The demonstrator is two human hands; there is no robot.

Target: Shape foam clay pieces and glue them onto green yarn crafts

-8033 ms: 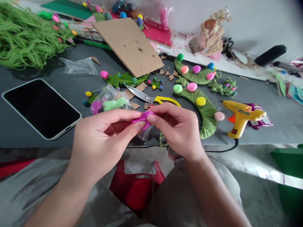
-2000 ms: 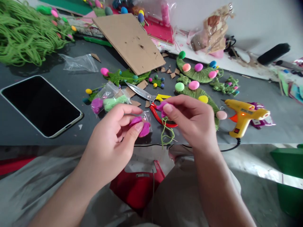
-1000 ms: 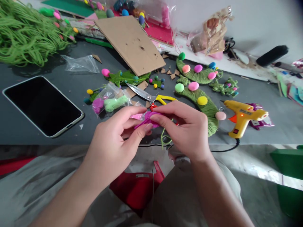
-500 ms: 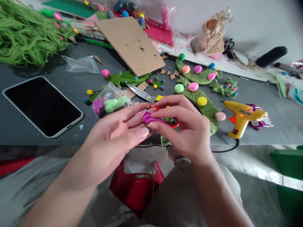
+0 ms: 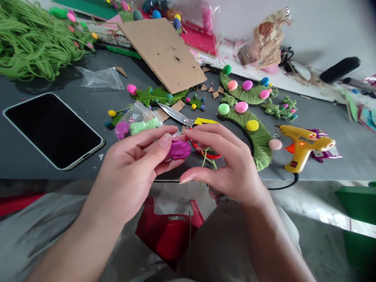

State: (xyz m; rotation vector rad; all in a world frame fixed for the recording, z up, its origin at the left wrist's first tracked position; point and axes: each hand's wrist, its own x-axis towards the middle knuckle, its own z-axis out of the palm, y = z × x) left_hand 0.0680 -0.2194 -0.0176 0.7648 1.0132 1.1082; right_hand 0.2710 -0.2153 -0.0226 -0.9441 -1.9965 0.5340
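A soft lump of purple modelling clay is pinched between the thumb and fingers of my left hand. Just to its right, my right hand is open, thumb and fingers spread apart, its index fingertip close to the clay. Behind my hands lie scissors with red and yellow handles, partly covered by my fingers. Green yarn ends show by the red handle loop. Left of the scissors is a clear bag with mint-green and purple clay in it.
A phone lies at left, a yellow glue gun at right. Green yarn-wrapped crescents with coloured balls rest beyond my right hand. A cardboard sheet, a pile of green yarn and a wrapped packet are farther back.
The purple clay has passed from my right fingertips into my left hand's pinch. My left thumb has closed onto it, and my right fingers have opened away.
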